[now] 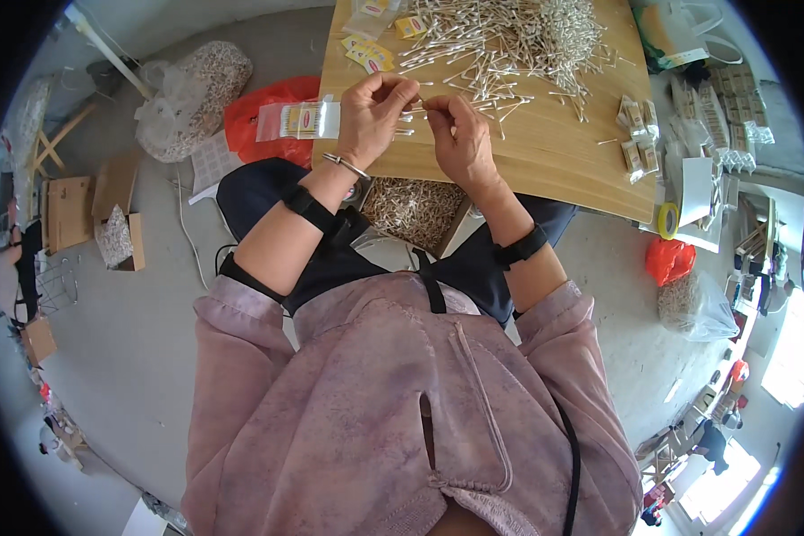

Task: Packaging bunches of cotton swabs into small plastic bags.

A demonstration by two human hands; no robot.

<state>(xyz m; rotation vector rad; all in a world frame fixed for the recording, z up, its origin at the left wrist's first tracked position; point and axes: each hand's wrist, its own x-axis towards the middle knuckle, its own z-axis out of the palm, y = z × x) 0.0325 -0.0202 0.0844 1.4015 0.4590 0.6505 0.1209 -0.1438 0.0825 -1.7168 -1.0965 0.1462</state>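
The left hand [372, 114] is closed around a small clear plastic pouch [299, 120] with a yellow and red label, which sticks out to its left, and its fingertips also pinch a bunch of cotton swabs [414, 111]. The right hand [460, 136], just beside it and touching the same bunch, has thumb and forefinger pressed narrow on the swab ends. Both hands hover over the near edge of the wooden table [545, 170]. Beyond the hands, a broad heap of loose cotton swabs [509, 40] covers the far part of the table. Past the left hand lie several small yellow labels [369, 54]. To the far side of the right hand, near the table's edge, sit a few filled pouches [639, 134]. Under the table, below the hands, a bag of swabs [411, 207] shows between the person's knees.
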